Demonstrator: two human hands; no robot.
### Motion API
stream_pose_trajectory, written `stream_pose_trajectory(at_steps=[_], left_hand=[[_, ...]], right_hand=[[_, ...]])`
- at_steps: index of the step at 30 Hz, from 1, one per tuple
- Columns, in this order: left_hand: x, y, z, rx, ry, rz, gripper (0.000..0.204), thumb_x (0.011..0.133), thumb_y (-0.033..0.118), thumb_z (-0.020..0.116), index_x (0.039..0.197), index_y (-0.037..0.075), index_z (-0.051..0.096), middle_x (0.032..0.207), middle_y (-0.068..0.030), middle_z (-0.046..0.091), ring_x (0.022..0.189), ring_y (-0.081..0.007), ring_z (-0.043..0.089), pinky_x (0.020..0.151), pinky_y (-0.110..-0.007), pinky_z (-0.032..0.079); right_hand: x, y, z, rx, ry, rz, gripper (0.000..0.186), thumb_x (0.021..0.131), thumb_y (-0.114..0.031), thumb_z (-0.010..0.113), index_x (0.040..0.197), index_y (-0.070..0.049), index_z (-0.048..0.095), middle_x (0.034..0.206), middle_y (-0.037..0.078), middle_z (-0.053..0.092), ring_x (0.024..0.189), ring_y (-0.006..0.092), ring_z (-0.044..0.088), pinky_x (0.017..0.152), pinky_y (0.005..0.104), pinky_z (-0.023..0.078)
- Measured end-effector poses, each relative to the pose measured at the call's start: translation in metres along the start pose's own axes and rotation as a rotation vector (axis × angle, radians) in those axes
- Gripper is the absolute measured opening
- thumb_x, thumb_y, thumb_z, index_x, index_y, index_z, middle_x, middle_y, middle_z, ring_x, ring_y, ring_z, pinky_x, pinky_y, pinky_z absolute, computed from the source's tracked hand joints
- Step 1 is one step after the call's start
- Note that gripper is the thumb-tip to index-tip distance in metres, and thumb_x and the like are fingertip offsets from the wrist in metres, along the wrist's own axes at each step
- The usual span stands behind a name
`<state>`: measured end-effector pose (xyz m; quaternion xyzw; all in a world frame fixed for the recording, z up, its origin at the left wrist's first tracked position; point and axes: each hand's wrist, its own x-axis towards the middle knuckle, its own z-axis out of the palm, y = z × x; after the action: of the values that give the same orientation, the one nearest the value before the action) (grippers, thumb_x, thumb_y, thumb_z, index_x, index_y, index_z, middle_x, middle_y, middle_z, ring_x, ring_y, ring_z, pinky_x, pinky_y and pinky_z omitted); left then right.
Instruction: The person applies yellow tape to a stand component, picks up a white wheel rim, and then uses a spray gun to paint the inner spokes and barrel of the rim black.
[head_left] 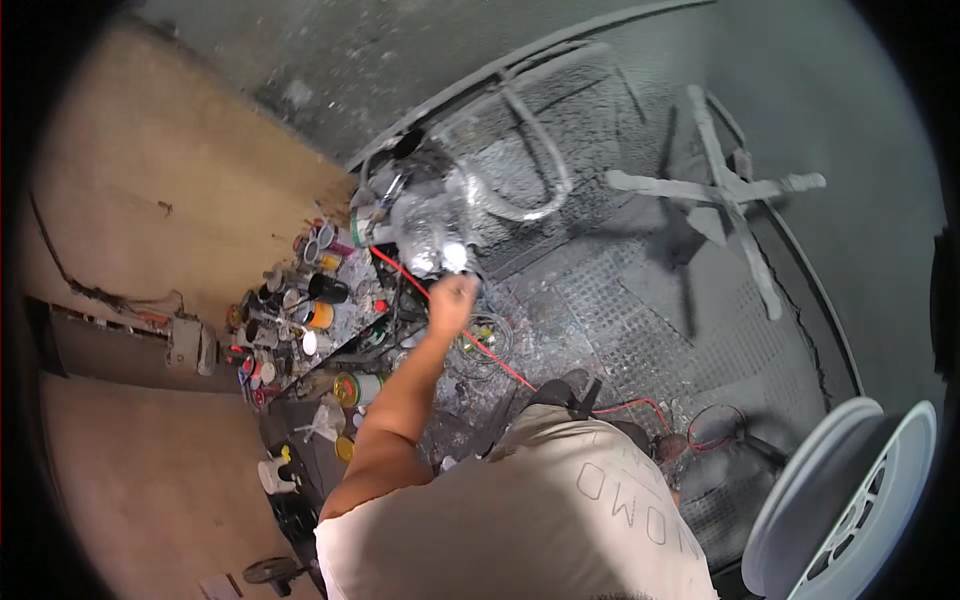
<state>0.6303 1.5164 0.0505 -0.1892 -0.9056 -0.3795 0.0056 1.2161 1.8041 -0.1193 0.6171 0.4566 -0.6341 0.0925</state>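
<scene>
My left arm stretches forward from the lower middle. At its end my left hand looks closed, its fingers slightly blurred beside a small dark object; what they grip, if anything, I cannot make out. Just beyond the hand sits a bulky thing covered in shiny silver foil, with a bright reflection on it. A red hose passes at my wrist and continues down toward my body. My right hand does not show; the pale shirt covers that side, with only a sliver of skin at its edge.
Paint cans and cups crowd a low bench on the left. A cross-shaped stand coated in grey is at the upper right. A pale wheel rim stands at the lower right. Coiled hose lies on the spattered floor.
</scene>
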Motion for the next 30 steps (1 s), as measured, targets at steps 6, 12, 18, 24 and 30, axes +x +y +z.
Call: stream_pose_trajectory(at_steps=[6,12,18,24,30], left_hand=[[0.144,-0.073,-0.128,0.243,0.638,0.121,0.047,0.078,0.033,0.083,0.107,0.002,0.063,0.094,-0.0227,0.066,0.090,-0.0471,0.062,0.086,-0.054,0.048],[0.188,-0.148,-0.155,0.160,0.121,-0.119,0.053,0.081,0.042,0.080,0.108,-0.001,0.066,0.096,-0.0256,0.070,0.093,-0.0424,0.068,0.082,-0.047,0.052],[0.161,-0.105,-0.150,0.146,0.247,-0.128,0.043,0.081,0.038,0.081,0.102,0.003,0.066,0.091,-0.0209,0.072,0.086,-0.0413,0.069,0.076,-0.047,0.052],[0.060,-0.050,-0.103,0.034,0.167,-0.095,0.041,0.082,0.034,0.081,0.109,0.007,0.064,0.093,-0.0183,0.072,0.086,-0.0387,0.071,0.075,-0.047,0.053],[-0.087,0.015,0.003,-0.228,-0.197,-0.178,0.047,0.088,0.038,0.074,0.114,0.002,0.058,0.105,-0.0228,0.066,0.096,-0.0434,0.065,0.083,-0.050,0.051]], right_hand=[[0.026,-0.124,0.026,-0.099,-0.004,-0.222,0.039,0.096,-0.043,0.066,0.100,-0.005,0.060,0.088,0.010,0.070,0.072,0.0221,0.067,0.061,0.0367,0.049],[0.001,-0.200,0.044,-0.031,0.082,-0.411,0.025,0.099,-0.034,0.063,0.094,-0.010,0.060,0.081,0.003,0.066,0.064,0.0140,0.059,0.058,0.0280,0.045],[-0.049,-0.182,0.086,-0.223,0.116,-0.495,0.019,0.096,-0.021,0.067,0.101,-0.003,0.064,0.080,0.003,0.065,0.067,0.0121,0.060,0.059,0.0275,0.046],[-0.098,-0.232,0.174,-0.610,0.017,-0.713,0.031,0.094,-0.020,0.070,0.113,0.004,0.066,0.096,0.012,0.073,0.087,0.0199,0.068,0.078,0.0336,0.053],[-0.107,-0.279,0.247,-0.364,-0.167,-0.909,0.040,0.094,-0.022,0.070,0.116,0.011,0.062,0.109,0.018,0.070,0.102,0.0230,0.066,0.090,0.0367,0.050]])
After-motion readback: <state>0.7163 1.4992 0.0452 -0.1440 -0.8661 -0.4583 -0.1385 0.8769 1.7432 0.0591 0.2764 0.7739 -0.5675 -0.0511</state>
